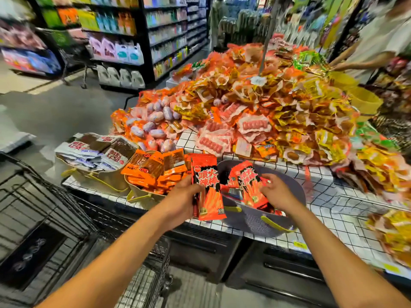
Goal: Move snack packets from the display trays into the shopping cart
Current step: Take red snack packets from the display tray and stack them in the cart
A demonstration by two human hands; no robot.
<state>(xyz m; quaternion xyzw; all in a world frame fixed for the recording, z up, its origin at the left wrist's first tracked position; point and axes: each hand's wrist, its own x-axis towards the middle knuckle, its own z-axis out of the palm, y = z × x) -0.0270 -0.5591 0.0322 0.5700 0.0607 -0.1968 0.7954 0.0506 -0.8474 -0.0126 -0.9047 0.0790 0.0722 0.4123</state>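
Left hand [181, 196] grips upright stack of red snack packets [208, 187], just beside grey tray [255, 221] at its 9 o'clock. Right hand [278, 192], fingers curled, grasps another red packet [249, 183] inside tray. Tray sits at near edge of grid-patterned desk [329, 196]. Black wire shopping cart [44, 207] at 8 o'clock of frame. Heap of orange and yellow packets [255, 96] at 1 o'clock.

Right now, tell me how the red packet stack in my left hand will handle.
Probably light: the left hand holds the whole red packet stack upright alone. Glossy film suggests the packets may slide apart. They look flat and fairly stiff, not drooping.
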